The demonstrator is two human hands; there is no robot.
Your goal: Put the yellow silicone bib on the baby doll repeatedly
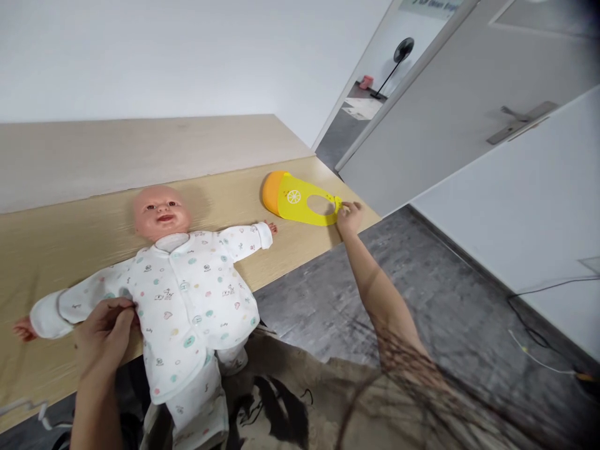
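Evidently, right fingers (353, 207) pinching yellow bib (302, 192), left fingers (123, 317) touching pajamas (185, 294) on doll (162, 211), grip unclear, lettering (207, 269) illegible.

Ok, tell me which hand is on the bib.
The right hand: it holds the bib by its neck end. The left hand is instead at the side of the doll, near its armpit.

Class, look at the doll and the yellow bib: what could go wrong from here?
1. The doll has its legs past the near edge of the table, so it might slide if the left hand at its side shifts it.
2. The yellow bib lies near that edge; a careless tug by the right hand could drop it on the floor.
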